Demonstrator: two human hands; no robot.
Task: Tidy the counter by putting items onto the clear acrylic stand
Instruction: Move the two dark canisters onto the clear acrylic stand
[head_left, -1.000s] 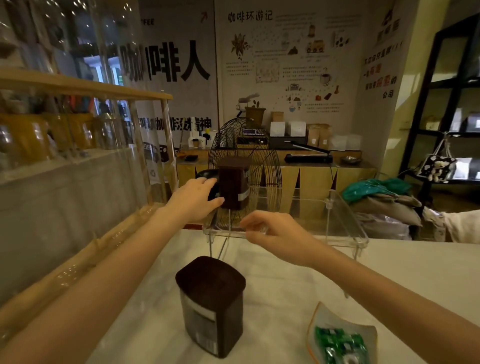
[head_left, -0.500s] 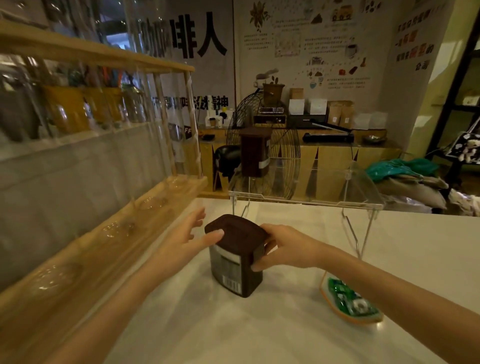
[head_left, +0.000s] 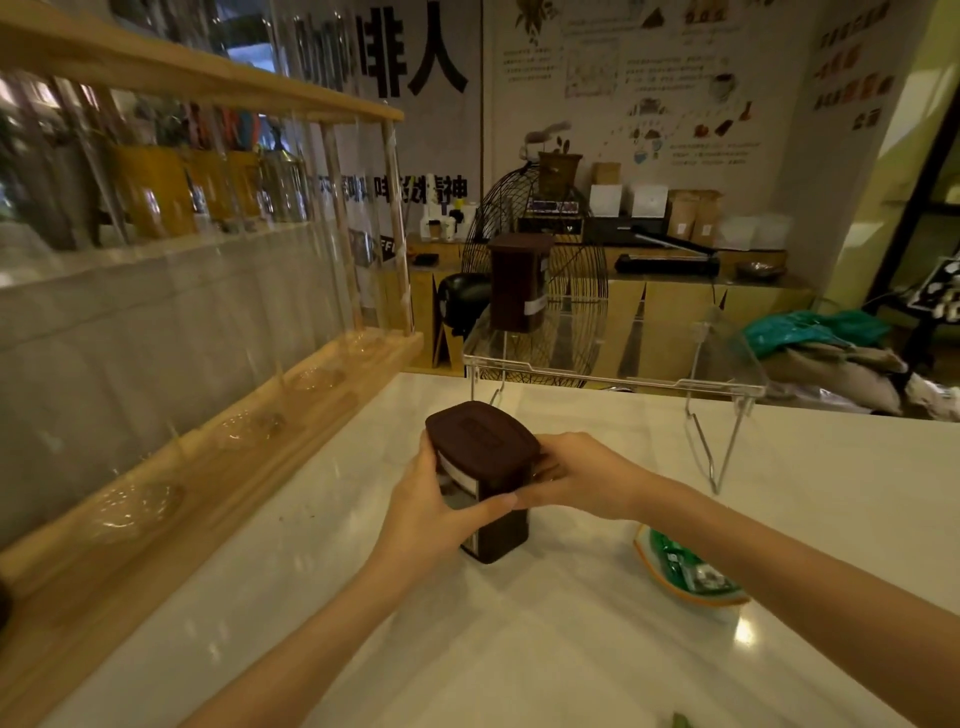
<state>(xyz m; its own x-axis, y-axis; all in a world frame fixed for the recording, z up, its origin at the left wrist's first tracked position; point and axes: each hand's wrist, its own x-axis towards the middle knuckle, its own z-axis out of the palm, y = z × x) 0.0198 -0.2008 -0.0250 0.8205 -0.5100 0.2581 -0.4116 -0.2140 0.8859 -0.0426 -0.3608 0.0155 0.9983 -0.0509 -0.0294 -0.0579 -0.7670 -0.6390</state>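
A dark brown lidded canister (head_left: 483, 452) stands on the white counter (head_left: 571, 649) in front of me. My left hand (head_left: 431, 509) grips its left side and my right hand (head_left: 582, 480) grips its right side. Behind it stands the clear acrylic stand (head_left: 613, 382) on thin legs. A second brown canister (head_left: 519, 283) stands upright on the stand's left part. A small dish with green wrapped items (head_left: 685, 571) lies on the counter to the right of my right wrist.
A wooden rack with glass panels (head_left: 249, 405) runs along the counter's left edge. Beyond the counter are a wire fan (head_left: 540, 291), a low wooden cabinet with boxes (head_left: 675, 291) and a pile of bags (head_left: 831, 353) at the right.
Both hands left the canister on the stand, came back to the near canister and closed on its sides. The view has moved closer to it.
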